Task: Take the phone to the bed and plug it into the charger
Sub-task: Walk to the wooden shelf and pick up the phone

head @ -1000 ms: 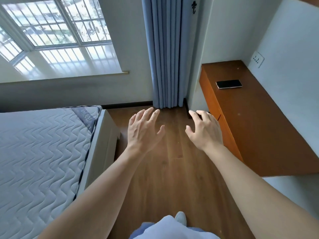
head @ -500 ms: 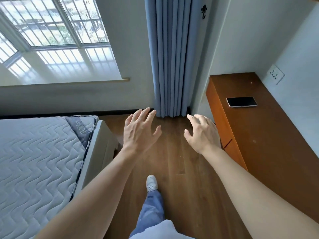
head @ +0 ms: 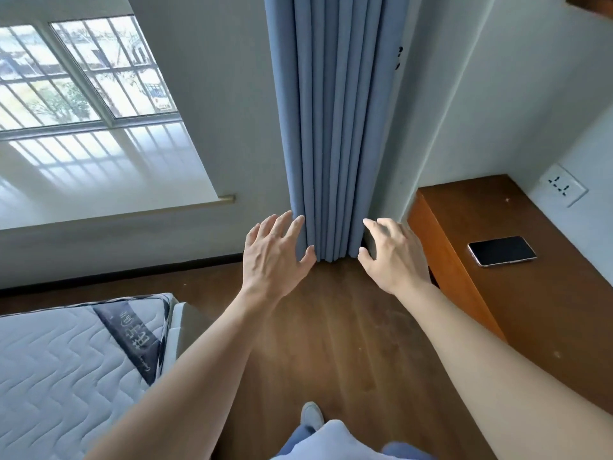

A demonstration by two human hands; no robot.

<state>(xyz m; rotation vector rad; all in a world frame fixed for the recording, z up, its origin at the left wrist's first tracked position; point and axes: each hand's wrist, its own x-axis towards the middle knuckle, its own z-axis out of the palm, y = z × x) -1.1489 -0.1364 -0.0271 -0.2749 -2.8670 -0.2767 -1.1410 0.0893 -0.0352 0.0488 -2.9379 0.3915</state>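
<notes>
A dark phone point(head: 502, 251) lies flat, screen up, on the brown wooden desk point(head: 537, 293) at the right. My right hand point(head: 393, 257) hovers left of the desk's corner, fingers spread, holding nothing, a good hand's width short of the phone. My left hand point(head: 273, 257) is stretched out beside it, also open and holding nothing. The bed point(head: 66, 366), with a bare quilted grey mattress, fills the lower left. No charger or cable is visible.
A blue curtain point(head: 331, 127) hangs in the corner straight ahead. A white wall socket point(head: 562, 188) sits above the desk's far end. A window point(head: 76, 81) with a wide sill is at the left. Wooden floor point(head: 331, 343) runs between bed and desk; my shoe point(head: 311, 415) shows below.
I have stepped forward toward the corner; the desk and phone have come closer and lower in view. Both hands stay open and raised, still apart from the phone.
</notes>
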